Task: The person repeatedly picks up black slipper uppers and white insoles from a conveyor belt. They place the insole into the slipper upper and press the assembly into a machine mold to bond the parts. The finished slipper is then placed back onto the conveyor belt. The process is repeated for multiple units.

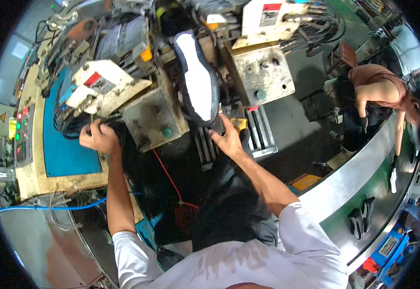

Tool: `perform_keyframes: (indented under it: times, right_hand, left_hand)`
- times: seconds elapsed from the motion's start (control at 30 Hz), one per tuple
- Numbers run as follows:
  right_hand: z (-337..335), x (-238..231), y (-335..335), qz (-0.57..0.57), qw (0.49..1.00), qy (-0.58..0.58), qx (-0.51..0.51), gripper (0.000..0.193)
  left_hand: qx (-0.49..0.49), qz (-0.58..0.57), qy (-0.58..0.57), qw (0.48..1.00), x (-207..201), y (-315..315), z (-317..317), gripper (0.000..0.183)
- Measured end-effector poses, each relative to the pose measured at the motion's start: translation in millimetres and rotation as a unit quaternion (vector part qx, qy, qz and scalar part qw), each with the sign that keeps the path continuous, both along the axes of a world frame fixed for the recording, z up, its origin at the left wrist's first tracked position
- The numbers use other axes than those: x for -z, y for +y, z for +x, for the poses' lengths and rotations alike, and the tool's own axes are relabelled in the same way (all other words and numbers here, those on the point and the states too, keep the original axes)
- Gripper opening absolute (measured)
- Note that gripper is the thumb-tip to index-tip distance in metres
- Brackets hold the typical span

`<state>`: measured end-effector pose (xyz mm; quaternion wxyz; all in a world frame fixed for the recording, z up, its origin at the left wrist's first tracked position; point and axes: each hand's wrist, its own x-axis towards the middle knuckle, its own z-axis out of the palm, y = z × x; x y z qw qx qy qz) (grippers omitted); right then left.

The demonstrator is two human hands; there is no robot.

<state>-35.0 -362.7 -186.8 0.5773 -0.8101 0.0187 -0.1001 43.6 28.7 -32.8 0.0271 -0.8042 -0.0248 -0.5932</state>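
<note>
One shoe upper on its white-bottomed side up sits in the machine just ahead of the right hand, its near end right by those fingers. As far as can be judged, placing it is done or nearly so; no outsole covers the white bottom, and the hand has not drawn clear. The right hand is half open, thumb and index parted; whether they grip the shoe I cannot tell. The left hand is loosely curled beside black hoses; whether it has hold of anything there is hidden.

Counted: two cream metal blocks, one ahead and right of the left hand, the other beyond the right hand, each with one green button. One control panel with lit lamps stands left of the left hand. Two finished-looking shoes lie well right of the right hand, and one co-worker bends beyond them.
</note>
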Motion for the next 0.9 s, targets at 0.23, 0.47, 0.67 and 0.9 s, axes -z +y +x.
perform_keyframes:
  times: [0.23,0.47,0.67,0.9]
  right_hand:
    - [28.5,-35.8,17.3,0.131,0.985,0.104,-0.052,0.078]
    - [-51.4,-21.6,-19.0,-0.118,0.975,-0.068,-0.176,0.07]
    - [-127.2,-17.5,-39.7,-0.214,0.973,-0.028,-0.079,0.044]
    - [-205.2,-2.9,-79.5,-0.213,0.975,-0.037,-0.041,0.034]
  left_hand:
    - [-0.014,-0.003,0.069,0.998,-1.9,12.2,-19.6,0.02]
    - [-0.033,0.04,0.195,0.979,-28.3,-0.5,-31.8,0.026]
    - [0.31,-0.284,0.396,0.817,-43.6,-162.6,-37.8,0.043]
    - [0.401,-0.747,0.43,0.31,-55.0,-256.7,36.0,0.052]
